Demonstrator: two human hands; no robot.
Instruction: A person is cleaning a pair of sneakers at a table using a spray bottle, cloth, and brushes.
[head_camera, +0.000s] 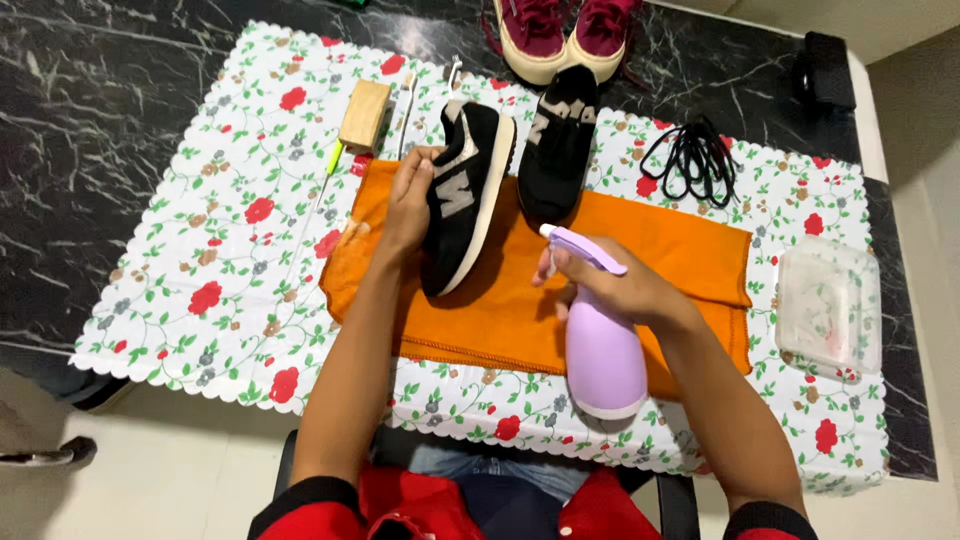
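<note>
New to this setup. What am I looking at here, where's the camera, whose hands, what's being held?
There is one picture, taken by a camera worn on a person's head, looking down at their own two bare hands over a table. No machine is involved.

The left hand has its grip on a black sneaker with a white sole, tipped on its side over an orange cloth. The right hand holds a lilac plastic spray bottle, nozzle towards the shoe.

A flowered table mat also carries the second black sneaker, loose black laces, a wooden block and a clear plastic box. A maroon pair of shoes sits at the far edge.
</note>
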